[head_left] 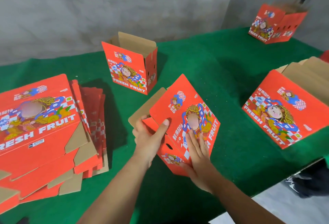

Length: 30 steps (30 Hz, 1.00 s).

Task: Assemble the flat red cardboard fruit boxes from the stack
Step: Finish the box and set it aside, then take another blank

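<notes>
Red fruit box (185, 117) being held half-formed over the green worktop (222, 67).
Left hand (149, 134) is pinching the box's end flap in a curled grip, while right hand (197, 154) is pressing flat, fingers spread, on the printed face. Flat stack (46, 131) is lying to the left; 3 standing boxes are sitting around.

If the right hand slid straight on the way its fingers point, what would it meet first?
The right hand lies flat on the held box, fingers pointing up its printed face. Going on, it would probably just cross that face; beyond its top edge only green table shows, though depth is unclear.
</notes>
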Available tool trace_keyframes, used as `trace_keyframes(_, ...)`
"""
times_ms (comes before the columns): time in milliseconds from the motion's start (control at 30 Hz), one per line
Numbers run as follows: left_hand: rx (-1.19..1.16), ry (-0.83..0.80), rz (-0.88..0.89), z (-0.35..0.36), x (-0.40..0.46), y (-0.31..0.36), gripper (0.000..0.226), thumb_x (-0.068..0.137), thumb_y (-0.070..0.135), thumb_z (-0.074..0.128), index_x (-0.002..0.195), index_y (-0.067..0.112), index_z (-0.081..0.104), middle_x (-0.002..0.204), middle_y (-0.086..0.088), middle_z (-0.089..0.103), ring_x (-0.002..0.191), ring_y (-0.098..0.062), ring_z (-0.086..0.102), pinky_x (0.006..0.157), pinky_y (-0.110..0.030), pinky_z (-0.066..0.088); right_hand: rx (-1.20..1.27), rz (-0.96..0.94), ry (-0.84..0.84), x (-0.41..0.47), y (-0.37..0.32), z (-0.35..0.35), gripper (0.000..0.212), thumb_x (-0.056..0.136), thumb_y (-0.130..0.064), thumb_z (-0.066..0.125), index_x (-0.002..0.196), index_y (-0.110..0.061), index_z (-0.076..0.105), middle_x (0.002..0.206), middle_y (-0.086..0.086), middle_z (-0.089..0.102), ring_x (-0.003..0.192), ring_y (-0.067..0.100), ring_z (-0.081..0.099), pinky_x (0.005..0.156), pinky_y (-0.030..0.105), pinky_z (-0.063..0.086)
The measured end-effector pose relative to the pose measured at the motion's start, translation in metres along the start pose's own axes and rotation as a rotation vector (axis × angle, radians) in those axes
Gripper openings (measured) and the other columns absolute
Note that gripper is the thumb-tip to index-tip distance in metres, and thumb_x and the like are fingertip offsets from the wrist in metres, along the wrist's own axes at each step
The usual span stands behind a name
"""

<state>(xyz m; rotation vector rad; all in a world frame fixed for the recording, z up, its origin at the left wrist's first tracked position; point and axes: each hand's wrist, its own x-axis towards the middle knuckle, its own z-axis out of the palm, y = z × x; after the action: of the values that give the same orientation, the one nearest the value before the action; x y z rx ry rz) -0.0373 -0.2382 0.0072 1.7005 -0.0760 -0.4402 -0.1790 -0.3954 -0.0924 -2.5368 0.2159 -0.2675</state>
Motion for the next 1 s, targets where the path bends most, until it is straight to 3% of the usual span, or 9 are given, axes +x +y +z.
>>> trace_keyframes(133,0.119,-0.133,0.274,0.005,0.001,0.002,0.016,0.081,0.036,0.082,0.086,0.031,0.068,0.099,0.005,0.068,0.097,-0.014,0.064,0.091,-0.04,0.05,0.057,0.076,0.125,-0.011,0.017,0.004,0.087,0.1,-0.02,0.065,0.166,-0.019,0.007,0.175,-0.008,-0.006,0.16,0.031,-0.016,0.126,0.063,0.009)
trace_keyframes(167,0.146,-0.228,0.306,0.01,-0.003,0.003,0.015,0.086,0.026,0.08,0.078,0.031,0.069,0.087,0.01,0.069,0.086,-0.009,0.064,0.084,-0.036,0.048,0.074,0.127,0.204,-0.012,0.018,0.005,0.086,0.097,-0.013,0.064,0.166,-0.017,0.012,0.175,-0.005,0.0,0.161,0.031,-0.007,0.125,0.065,0.015)
trace_keyframes(300,0.322,-0.594,0.481,0.033,-0.022,0.015,0.012,0.098,0.011,0.068,0.105,0.017,0.075,0.102,0.007,0.071,0.096,-0.005,0.068,0.09,-0.027,0.053,0.361,0.445,0.554,0.01,0.0,-0.002,0.109,0.077,-0.031,0.083,0.163,-0.041,0.017,0.161,-0.006,0.039,0.147,0.026,0.043,0.114,0.055,0.041)
trace_keyframes(400,0.291,-0.738,0.444,0.039,-0.026,0.024,0.027,0.101,0.013,0.065,0.127,0.016,0.068,0.116,0.017,0.068,0.109,0.005,0.063,0.095,-0.013,0.047,0.518,0.409,0.671,0.025,-0.002,-0.008,0.116,0.073,-0.035,0.084,0.156,-0.059,0.007,0.161,-0.018,0.035,0.148,0.011,0.04,0.117,0.044,0.039)
trace_keyframes(533,0.427,-0.377,0.488,0.035,-0.008,0.021,0.031,0.097,0.017,0.068,0.127,0.027,0.069,0.137,0.007,0.057,0.132,-0.01,0.05,0.115,-0.024,0.033,0.53,0.602,0.697,0.029,0.016,-0.013,0.113,0.076,-0.021,0.09,0.16,-0.044,0.018,0.156,-0.003,0.048,0.136,0.015,0.055,0.116,0.044,0.042)
trace_keyframes(600,0.454,-0.227,0.336,0.031,0.005,0.019,0.047,0.096,0.021,0.067,0.14,0.034,0.058,0.146,0.002,0.047,0.14,-0.017,0.042,0.122,-0.031,0.027,0.487,0.664,0.708,0.03,0.022,-0.014,0.104,0.077,-0.023,0.089,0.158,-0.041,0.026,0.146,-0.002,0.059,0.125,0.019,0.062,0.108,0.037,0.046)
trace_keyframes(733,0.185,-0.456,0.092,0.036,0.015,0.019,0.07,0.096,0.02,0.068,0.155,0.04,0.037,0.152,0.006,0.05,0.121,0.002,0.057,0.115,-0.034,0.042,0.504,0.63,0.664,0.033,0.014,-0.008,0.086,0.075,-0.042,0.082,0.15,-0.031,0.042,0.124,-0.007,0.072,0.107,0.012,0.07,0.091,0.026,0.048)
trace_keyframes(867,0.135,-0.418,0.131,0.041,0.019,0.012,0.06,0.093,0.011,0.064,0.145,0.038,0.051,0.13,-0.002,0.069,0.12,-0.019,0.067,0.113,-0.038,0.047,0.54,0.527,0.585,0.04,0.013,-0.008,0.082,0.074,-0.044,0.08,0.147,-0.027,0.048,0.117,-0.018,0.072,0.101,-0.007,0.067,0.082,0.005,0.047)
trace_keyframes(1000,0.03,-0.409,0.096,0.03,0.023,0.009,0.061,0.103,-0.002,0.055,0.156,0.023,0.041,0.115,0.025,0.074,0.111,-0.013,0.072,0.103,-0.028,0.053,0.544,0.513,0.484,0.057,0.023,-0.031,0.062,0.073,-0.037,0.084,0.129,-0.041,0.056,0.105,-0.029,0.071,0.099,-0.01,0.066,0.08,0.002,0.045)
